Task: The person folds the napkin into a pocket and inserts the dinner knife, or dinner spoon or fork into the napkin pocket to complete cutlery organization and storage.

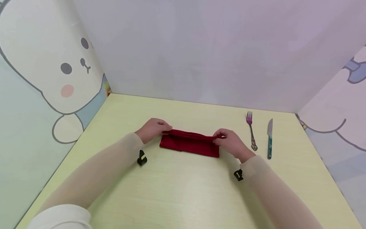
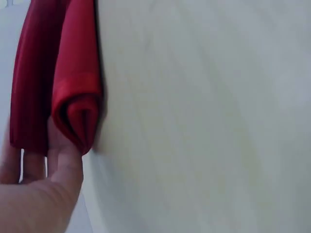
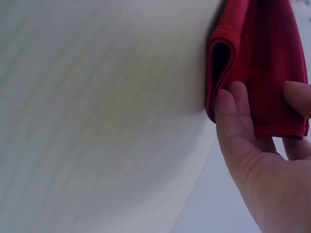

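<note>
A folded red cloth napkin (image 1: 190, 146) lies crosswise on the pale wooden table, its far edge lifted. My left hand (image 1: 152, 129) grips the raised edge at the left end. At the right end, my right hand (image 1: 230, 142) pinches the same edge between thumb and fingers. In the left wrist view, the napkin (image 2: 77, 73) shows a rolled-looking fold next to a standing layer, with fingers behind that layer. The right wrist view shows the napkin (image 3: 272, 63) with an open loop of fold near the thumb and a raised flap held by the fingers.
To the right of the napkin lie a fork (image 1: 251, 130) with an ornate handle and a knife (image 1: 270, 140) with a green handle. A plain wall (image 1: 200, 63) stands behind the table (image 1: 183, 190), with cartoon-printed panels on both sides.
</note>
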`<state>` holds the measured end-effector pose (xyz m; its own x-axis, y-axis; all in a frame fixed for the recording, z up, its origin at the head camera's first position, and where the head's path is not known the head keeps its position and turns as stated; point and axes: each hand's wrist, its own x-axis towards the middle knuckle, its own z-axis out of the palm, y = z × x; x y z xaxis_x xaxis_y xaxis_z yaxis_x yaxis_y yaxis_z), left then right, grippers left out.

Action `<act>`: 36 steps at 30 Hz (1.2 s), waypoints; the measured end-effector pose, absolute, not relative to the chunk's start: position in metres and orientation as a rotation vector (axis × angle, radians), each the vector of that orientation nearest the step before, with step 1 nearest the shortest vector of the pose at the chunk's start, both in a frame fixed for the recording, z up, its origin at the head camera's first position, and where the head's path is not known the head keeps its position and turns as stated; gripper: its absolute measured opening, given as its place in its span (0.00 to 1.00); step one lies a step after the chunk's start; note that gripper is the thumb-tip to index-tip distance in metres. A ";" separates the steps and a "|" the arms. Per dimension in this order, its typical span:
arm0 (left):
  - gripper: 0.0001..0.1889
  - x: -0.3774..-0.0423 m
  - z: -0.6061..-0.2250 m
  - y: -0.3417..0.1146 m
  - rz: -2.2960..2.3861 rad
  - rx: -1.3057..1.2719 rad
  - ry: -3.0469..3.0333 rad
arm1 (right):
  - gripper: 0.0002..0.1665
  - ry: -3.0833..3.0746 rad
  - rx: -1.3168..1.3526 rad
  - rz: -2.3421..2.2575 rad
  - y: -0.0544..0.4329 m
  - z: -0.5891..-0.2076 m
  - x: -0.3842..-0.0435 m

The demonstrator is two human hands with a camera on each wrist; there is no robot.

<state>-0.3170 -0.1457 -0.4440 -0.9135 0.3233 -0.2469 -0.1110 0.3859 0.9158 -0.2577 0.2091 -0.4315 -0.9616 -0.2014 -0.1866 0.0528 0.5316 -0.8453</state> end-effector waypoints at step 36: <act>0.08 -0.249 -0.435 -0.115 0.875 0.352 2.740 | 0.06 3.041 -1.162 0.011 0.215 -0.445 -0.229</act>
<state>-0.2487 -0.1153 -0.4354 -0.9413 0.2993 -0.1561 0.1534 0.7913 0.5919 -0.2290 0.2152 -0.4449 -0.7396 -0.6651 0.1036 -0.6643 0.7460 0.0465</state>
